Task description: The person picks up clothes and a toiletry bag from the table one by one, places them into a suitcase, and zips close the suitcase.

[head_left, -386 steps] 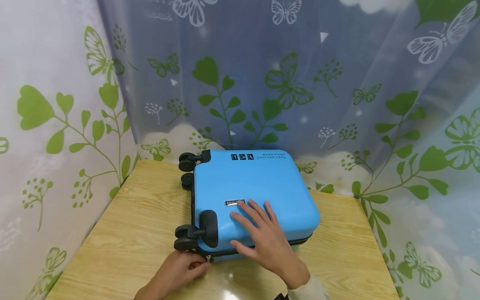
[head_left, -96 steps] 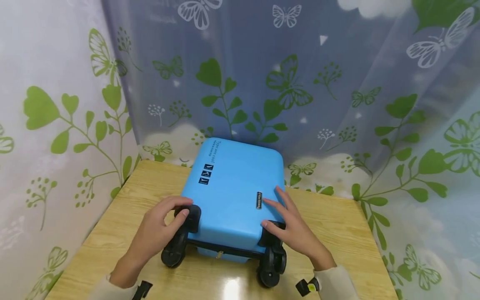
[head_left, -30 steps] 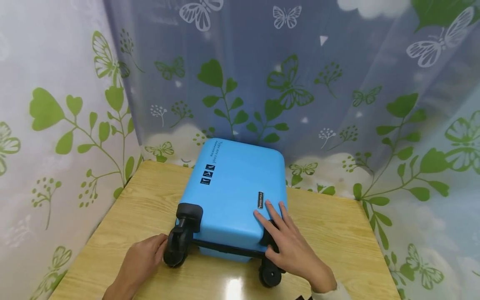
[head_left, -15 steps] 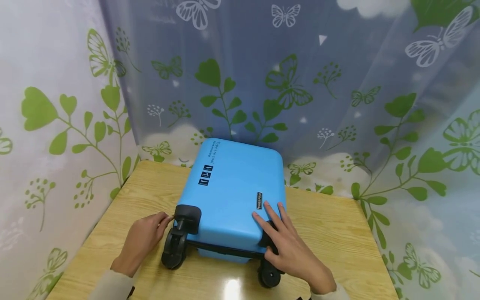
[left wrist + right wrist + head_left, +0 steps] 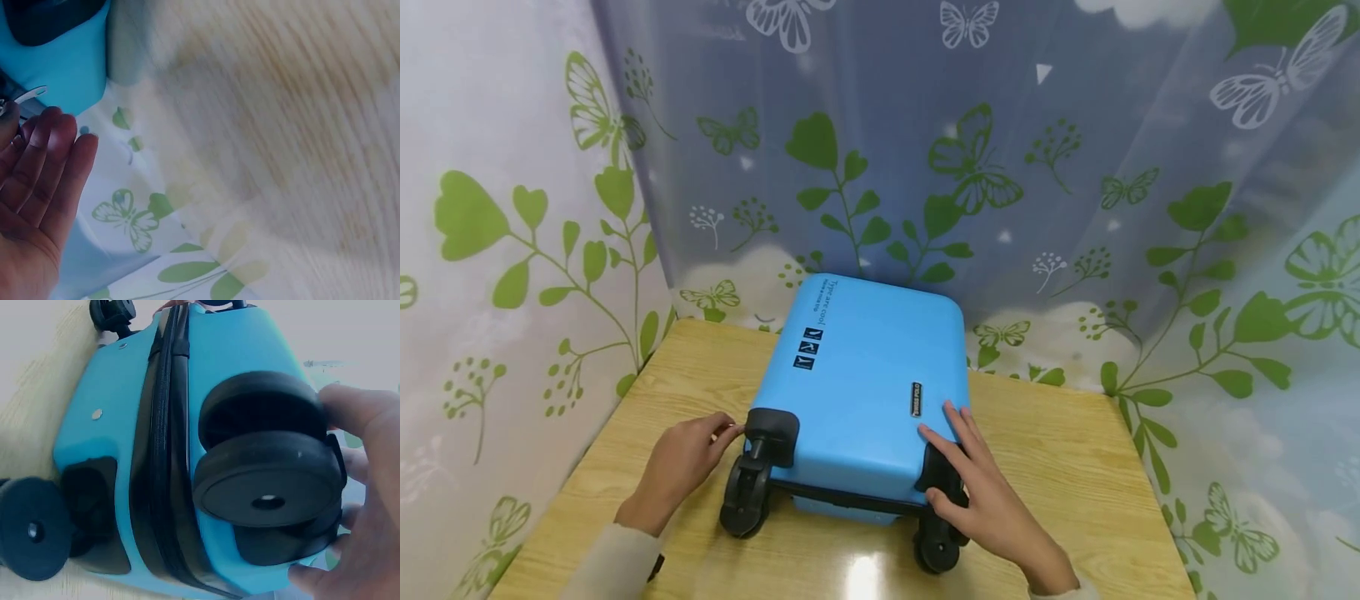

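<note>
Flat on the wooden table (image 5: 1075, 467) lies the blue suitcase (image 5: 857, 392); right hand (image 5: 992, 500) steadies it, fingers spread beside a wheel (image 5: 269, 481); left hand (image 5: 681, 467) pinches the zipper pull (image 5: 28, 97)

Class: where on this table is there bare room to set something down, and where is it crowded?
Bare table lies right of the suitcase, and between it and the left edge. Crowded: the near end, with the wheels, left hand and right hand.
</note>
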Tool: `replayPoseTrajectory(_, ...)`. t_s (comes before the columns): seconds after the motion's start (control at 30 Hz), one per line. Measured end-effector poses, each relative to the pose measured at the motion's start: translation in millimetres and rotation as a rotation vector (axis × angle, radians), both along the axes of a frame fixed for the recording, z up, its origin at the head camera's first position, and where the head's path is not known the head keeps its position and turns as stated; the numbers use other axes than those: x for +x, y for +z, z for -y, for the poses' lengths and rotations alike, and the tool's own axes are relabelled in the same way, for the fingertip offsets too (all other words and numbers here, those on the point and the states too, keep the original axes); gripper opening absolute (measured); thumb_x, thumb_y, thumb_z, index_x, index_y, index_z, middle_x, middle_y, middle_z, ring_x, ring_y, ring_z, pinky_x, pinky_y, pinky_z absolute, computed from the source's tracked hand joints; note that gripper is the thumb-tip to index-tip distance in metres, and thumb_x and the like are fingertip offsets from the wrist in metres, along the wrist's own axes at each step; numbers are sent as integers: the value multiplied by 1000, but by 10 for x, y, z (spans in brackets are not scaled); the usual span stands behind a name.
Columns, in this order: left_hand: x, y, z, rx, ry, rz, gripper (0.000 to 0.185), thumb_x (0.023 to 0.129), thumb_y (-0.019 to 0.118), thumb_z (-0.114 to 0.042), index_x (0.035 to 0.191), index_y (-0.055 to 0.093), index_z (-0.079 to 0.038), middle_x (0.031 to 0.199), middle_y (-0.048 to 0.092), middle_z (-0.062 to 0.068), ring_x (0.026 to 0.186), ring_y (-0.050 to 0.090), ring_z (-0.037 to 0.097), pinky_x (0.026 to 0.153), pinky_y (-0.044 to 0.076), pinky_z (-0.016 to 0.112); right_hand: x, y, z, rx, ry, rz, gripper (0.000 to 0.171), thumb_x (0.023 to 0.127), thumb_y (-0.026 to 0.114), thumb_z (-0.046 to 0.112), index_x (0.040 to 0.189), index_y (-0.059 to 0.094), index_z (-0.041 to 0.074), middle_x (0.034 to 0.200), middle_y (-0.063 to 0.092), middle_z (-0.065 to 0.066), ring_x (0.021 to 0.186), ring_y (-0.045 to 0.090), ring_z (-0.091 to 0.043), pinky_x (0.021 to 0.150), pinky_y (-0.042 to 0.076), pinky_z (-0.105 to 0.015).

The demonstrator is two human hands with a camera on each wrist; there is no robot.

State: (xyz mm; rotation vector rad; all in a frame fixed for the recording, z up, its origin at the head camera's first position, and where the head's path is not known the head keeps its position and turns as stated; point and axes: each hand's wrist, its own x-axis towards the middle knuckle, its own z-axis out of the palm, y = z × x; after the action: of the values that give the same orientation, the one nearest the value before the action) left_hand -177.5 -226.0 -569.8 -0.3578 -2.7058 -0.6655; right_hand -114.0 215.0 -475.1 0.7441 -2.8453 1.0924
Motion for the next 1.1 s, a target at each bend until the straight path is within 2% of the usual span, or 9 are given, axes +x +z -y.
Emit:
replayPoseTrajectory(0.23, -24, -2, -6, -42, 8, -18, 14, 101, 81, -24, 98, 80, -10, 79, 78, 2, 60, 62, 10, 56, 53, 37, -5, 16, 42, -1, -4, -29, 80, 97, 72, 5, 168, 44, 27, 184, 13, -12, 169, 3, -49, 118, 29, -84)
replayPoseTrajectory(0.33, -40, 21, -5, -50, 32, 43, 19, 102, 79, -30, 101, 80, -12, 79, 78, 2, 61, 63, 12, 54, 53, 37, 3, 12, 53, 8, -20, -26, 82, 95, 71, 3, 168, 44, 28, 184, 12, -10, 169, 3, -49, 119, 29, -84)
replayPoseTrajectory(0.47, -86, 78, 14, -31, 43, 188, 27, 105, 74, -38, 113, 79, -13, 92, 81, 4, 72, 72, 18, 56, 54, 37, 4, -12, 32, -6, -27, -29, 77, 99, 71, 6, 168, 44, 27, 184, 14, -11, 168, 4, -50, 119, 28, -85)
replayPoseTrajectory(0.53, -126, 107, 31, 38, 11, 265, 31, 108, 70, -35, 125, 76, -10, 105, 82, 7, 85, 77, 24, 63, 58, 40, -8, -31, 8, -40, -33, -14, 70, 104, 71, 13, 167, 45, 27, 184, 16, -10, 168, 6, -49, 120, 27, -84)
replayPoseTrajectory(0.6, -180, 137, 41, 173, -37, 355, 37, 112, 64, -33, 138, 70, -8, 122, 79, 13, 103, 77, 32, 73, 63, 44, -39, -55, -22, -98, -47, 6, 64, 109, 69, 20, 167, 45, 26, 183, 18, -11, 168, 10, -49, 120, 26, -84)
replayPoseTrajectory(0.7, -280, 205, 6, 403, -96, 487, 49, 117, 54, -36, 155, 57, -6, 144, 68, 21, 126, 69, 40, 92, 65, 49, -138, -100, -78, -245, -103, 84, 59, 114, 61, 25, 169, 41, 23, 183, 16, -12, 168, 12, -48, 123, 24, -81)
replayPoseTrajectory(0.8, -366, 295, -86, 573, -136, 612, 63, 118, 44, -48, 166, 43, -8, 163, 51, 25, 144, 55, 45, 108, 58, 58, -281, -183, -163, -420, -198, 211, 59, 117, 54, 30, 172, 34, 24, 184, 14, -11, 169, 11, -45, 128, 22, -77)
replayPoseTrajectory(0.93, -428, 368, -171, 675, -203, 720, 74, 117, 32, -59, 174, 25, -11, 178, 28, 23, 160, 34, 50, 119, 44, 70, -447, -316, -250, -630, -300, 369, 59, 119, 45, 36, 174, 26, 25, 184, 15, -7, 170, 11, -39, 133, 18, -70)
replayPoseTrajectory(1.1, -464, 346, -201, 754, -255, 791, 77, 114, 25, -68, 177, 13, -26, 184, 11, 15, 164, 19, 54, 118, 39, 76, -582, -407, -252, -742, -295, 457, 64, 119, 39, 39, 177, 15, 22, 185, 9, -7, 171, 3, -38, 131, 9, -75)
